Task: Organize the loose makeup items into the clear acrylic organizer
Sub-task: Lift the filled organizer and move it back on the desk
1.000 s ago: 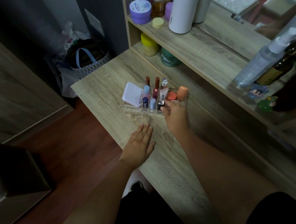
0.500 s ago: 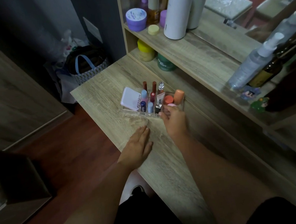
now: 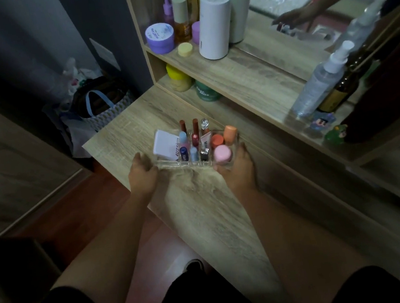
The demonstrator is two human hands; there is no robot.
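The clear acrylic organizer [image 3: 170,165] sits on the wooden desk [image 3: 200,202], filled with makeup: a white tube [image 3: 165,144], several upright lipsticks [image 3: 195,134], a small blue stick [image 3: 183,153], a pink round jar [image 3: 222,154], a red-orange jar [image 3: 217,140] and an orange tube [image 3: 230,134]. My left hand [image 3: 142,175] grips the organizer's near left corner. My right hand [image 3: 236,168] holds its near right end, fingers along the side by the pink jar.
A shelf [image 3: 260,77] above the desk carries a white cylinder [image 3: 215,23], purple jars, bottles and a spray bottle [image 3: 321,79]. A mirror behind reflects an arm. A yellow jar [image 3: 179,79] and a green jar [image 3: 206,92] stand under the shelf. A bag [image 3: 101,105] lies on the floor at left.
My left hand has lifted off the desk and moved forward to the organizer's left corner. My right hand has shifted from the front compartments to the organizer's right end.
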